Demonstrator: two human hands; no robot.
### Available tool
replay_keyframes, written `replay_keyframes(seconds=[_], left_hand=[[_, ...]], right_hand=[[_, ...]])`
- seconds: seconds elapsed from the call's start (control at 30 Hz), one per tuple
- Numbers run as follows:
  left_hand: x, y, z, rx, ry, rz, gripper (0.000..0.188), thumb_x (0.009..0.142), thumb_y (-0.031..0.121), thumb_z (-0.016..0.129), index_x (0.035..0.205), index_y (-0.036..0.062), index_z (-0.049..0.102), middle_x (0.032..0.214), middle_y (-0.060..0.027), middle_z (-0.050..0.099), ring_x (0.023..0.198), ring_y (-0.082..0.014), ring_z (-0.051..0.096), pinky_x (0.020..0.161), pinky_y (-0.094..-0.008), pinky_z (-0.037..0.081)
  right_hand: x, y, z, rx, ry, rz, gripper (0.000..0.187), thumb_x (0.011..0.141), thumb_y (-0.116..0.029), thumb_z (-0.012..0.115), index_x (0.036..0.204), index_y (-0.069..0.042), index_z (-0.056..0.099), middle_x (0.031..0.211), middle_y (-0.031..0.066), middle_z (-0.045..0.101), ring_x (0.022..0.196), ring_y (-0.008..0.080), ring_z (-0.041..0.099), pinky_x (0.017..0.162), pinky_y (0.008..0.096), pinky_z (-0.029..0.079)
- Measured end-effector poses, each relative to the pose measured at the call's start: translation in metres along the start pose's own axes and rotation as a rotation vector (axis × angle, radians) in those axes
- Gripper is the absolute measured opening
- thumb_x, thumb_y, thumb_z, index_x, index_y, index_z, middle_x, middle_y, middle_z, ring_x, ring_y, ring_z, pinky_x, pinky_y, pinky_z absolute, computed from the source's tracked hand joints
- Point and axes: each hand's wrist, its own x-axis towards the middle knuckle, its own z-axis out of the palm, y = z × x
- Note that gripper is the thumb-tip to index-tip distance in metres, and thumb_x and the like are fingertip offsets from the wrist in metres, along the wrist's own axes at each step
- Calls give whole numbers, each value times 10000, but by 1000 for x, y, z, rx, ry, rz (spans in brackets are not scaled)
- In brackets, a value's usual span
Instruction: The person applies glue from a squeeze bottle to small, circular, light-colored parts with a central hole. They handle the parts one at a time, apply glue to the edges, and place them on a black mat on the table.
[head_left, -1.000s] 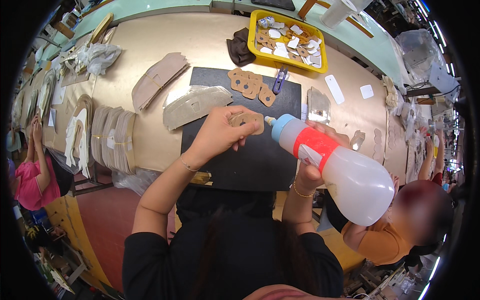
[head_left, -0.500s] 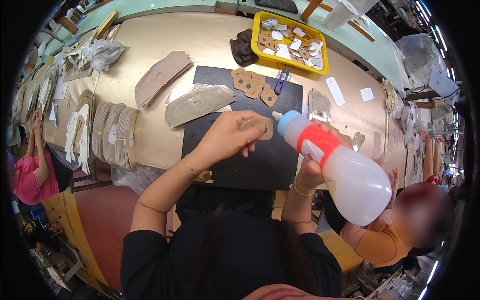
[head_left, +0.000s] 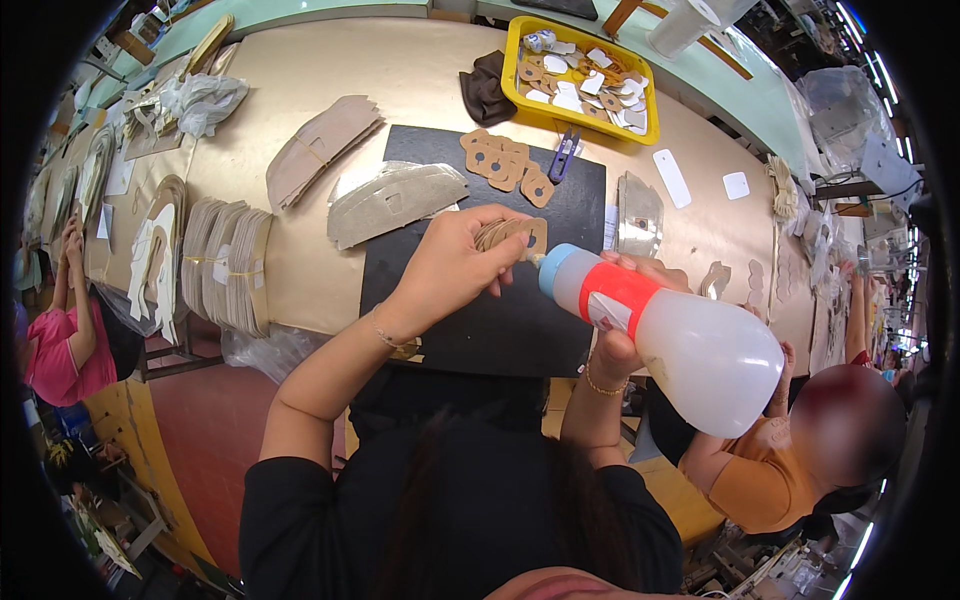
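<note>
- Left hand point(head_left: 450, 265) is pinched tight on a small tan piece point(head_left: 510, 234), thumb and fingers closed round it, held just above the black mat point(head_left: 470, 310).
- Right hand point(head_left: 625, 340) is wrapped round the neck of the squeeze bottle point(head_left: 670, 335), a firm full grip under the red band.
- I see the bottle tipped over on its side, blue nozzle pointing left and meeting the edge of the piece.
- Whether any glue is coming out, I can't tell.
- On the far part of the mat, a cluster of tan cutouts point(head_left: 505, 165) lies beside small snips point(head_left: 563, 155).
- Beyond them, the yellow tray point(head_left: 515, 95) holds more small parts.
- Left of the mat, a grey shaped panel point(head_left: 395, 200) overlaps its edge, and bundled stacks point(head_left: 228, 262) sit near the table's front.
</note>
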Motion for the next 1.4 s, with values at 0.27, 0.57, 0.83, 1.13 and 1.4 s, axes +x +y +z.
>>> replay_keyframes(seconds=[0.27,0.57,0.83,1.13,1.4], left_hand=[[26,-17,-6,83,-43,-79,248,873,149,608,1011,-57,609,651,-58,592,521,-83,562,456,-217,462],[104,-30,-21,318,172,55,290,846,158,637,1013,-77,600,673,-74,615,504,-98,582,446,-224,499],[50,-12,-30,-428,-30,-95,352,874,152,623,1122,-83,539,935,-133,625,761,-198,668,662,-236,570],[11,4,-7,-135,-68,-67,218,815,88,683,963,-51,602,763,-106,648,619,-162,659,529,-233,539],[2,8,0,-66,-77,-65,165,821,67,657,943,-36,614,756,-91,651,617,-151,656,534,-229,537]], right_hand=[[-2,0,-12,204,114,45,756,621,-546,782,1021,37,512,893,102,510,798,233,594,735,367,553],[-3,-5,-19,180,99,86,765,592,-546,798,999,32,507,881,96,512,813,219,588,741,368,548],[6,1,-17,205,165,58,787,615,-546,791,1057,26,481,924,122,532,867,259,609,778,404,545],[12,6,-4,-74,95,-125,863,619,-637,716,1108,21,447,991,170,557,892,328,642,796,415,545],[10,4,-2,-69,16,-123,855,627,-630,720,1116,22,461,1000,166,561,921,315,634,805,396,536]])
